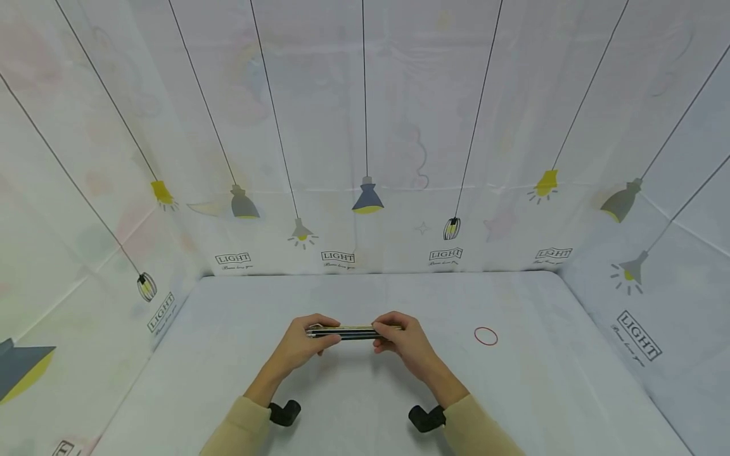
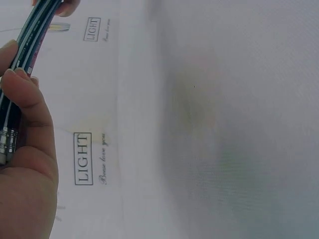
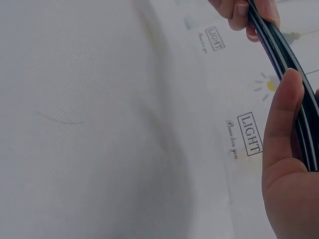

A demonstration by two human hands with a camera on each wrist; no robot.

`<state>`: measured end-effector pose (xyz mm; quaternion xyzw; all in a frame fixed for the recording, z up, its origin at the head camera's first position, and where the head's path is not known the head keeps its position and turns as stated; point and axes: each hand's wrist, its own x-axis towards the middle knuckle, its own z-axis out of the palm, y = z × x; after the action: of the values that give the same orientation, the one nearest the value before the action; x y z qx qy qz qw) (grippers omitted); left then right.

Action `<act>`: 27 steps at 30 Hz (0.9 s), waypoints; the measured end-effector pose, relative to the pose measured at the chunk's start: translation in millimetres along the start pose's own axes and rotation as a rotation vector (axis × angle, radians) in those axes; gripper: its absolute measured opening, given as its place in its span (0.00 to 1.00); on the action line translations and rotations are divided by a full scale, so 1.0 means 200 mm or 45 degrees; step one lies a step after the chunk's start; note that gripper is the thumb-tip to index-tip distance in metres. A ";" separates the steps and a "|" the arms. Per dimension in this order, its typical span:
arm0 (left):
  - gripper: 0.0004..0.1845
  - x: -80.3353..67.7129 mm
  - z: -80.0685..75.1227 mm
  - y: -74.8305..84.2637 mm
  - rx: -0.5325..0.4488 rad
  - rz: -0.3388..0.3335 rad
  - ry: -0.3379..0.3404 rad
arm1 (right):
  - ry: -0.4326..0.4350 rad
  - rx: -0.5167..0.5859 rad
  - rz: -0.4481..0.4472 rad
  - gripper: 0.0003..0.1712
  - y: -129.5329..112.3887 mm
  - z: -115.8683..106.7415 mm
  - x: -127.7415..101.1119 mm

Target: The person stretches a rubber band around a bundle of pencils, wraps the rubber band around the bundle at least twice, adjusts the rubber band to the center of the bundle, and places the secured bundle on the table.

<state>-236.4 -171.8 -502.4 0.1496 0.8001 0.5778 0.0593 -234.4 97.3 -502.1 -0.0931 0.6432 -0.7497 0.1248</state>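
The step in hand looks like gathering a bundle of pencils (image 1: 353, 331) and squaring it up: the left hand (image 1: 299, 345) grips one end, fingers and thumb curled round it, and the right hand (image 1: 406, 342) grips the other end the same way, so the bundle lies level between them, held just above the surface (image 1: 365, 392) near its middle. The left wrist view shows metal collars at the end by the left palm, so the eraser ends seem to point left. The pencils are dark, navy or black, with thin pale stripes along their length, and lie tight side by side; how many there are cannot be told. A red rubber band (image 1: 486, 336) lies flat on the surface to the right, apart from both hands. Judging by that, the next move probably calls for one hand to keep the whole bundle pinched together so no pencil slips, while the other lets go and reaches for the band.
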 end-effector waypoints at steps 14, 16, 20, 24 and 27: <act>0.17 0.02 0.04 0.01 -0.058 -0.002 -0.029 | -0.014 -0.026 0.020 0.22 -0.01 -0.04 -0.02; 0.17 0.02 0.04 0.01 -0.054 0.008 -0.042 | -0.027 -0.029 0.023 0.21 -0.02 -0.05 -0.03; 0.17 0.02 0.03 0.00 -0.045 0.025 -0.053 | -0.057 -0.056 0.017 0.21 -0.02 -0.06 -0.04; 0.15 0.02 0.04 0.00 -0.028 0.026 -0.049 | -0.080 -0.095 0.003 0.22 -0.02 -0.07 -0.05; 0.15 0.01 0.04 0.01 -0.028 0.030 -0.047 | -0.099 -0.123 -0.009 0.24 -0.01 -0.08 -0.05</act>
<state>-236.4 -163.3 -503.4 0.1692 0.7908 0.5842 0.0689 -229.9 116.2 -502.2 -0.1305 0.6729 -0.7141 0.1423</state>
